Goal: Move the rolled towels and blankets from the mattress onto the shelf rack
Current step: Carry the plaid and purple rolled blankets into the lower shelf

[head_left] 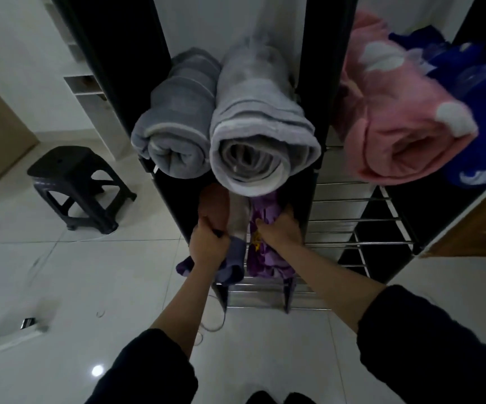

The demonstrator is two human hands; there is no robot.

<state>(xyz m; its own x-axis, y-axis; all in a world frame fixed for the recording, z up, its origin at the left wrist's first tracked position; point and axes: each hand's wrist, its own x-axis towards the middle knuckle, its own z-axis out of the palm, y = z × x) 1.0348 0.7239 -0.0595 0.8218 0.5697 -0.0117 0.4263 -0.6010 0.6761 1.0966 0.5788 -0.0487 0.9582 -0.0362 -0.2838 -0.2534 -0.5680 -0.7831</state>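
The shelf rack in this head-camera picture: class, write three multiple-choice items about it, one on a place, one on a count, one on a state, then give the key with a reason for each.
1. Where is the pink blanket?
A. right of the grey rolls
B. on the stool
C. on the floor

2. How many grey rolled towels lie on the top shelf of the shelf rack?
A. one
B. two
C. four

3. What are the hands doing?
A. hanging free
B. gripping fabric on a lower shelf
C. lifting the stool

Key: 1 A, it sits on the rack's right section. 2 B, a darker grey roll and a lighter grey roll lie side by side. 3 B, the left hand and right hand close on purple fabric.
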